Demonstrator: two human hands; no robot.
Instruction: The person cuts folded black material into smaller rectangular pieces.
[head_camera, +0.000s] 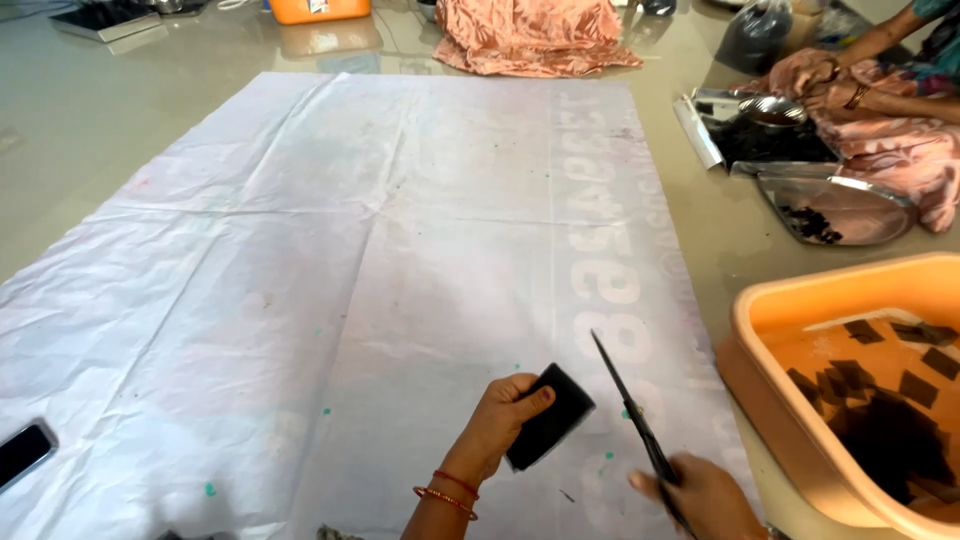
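Note:
My left hand (497, 418) holds a flat black sheet piece (551, 416) just above a large white sheet (330, 260) spread on the floor. My right hand (708, 497) grips a pair of scissors (630, 410), blades pointing up and away, just right of the black piece. The blades are apart from the piece.
An orange plastic tub (800, 320) with several black cut squares stands at the right. Another person sits at the far right by steel trays (835, 205) holding dark bits. A phone (22, 452) lies at the left edge. Pink cloth (535, 38) lies at the back.

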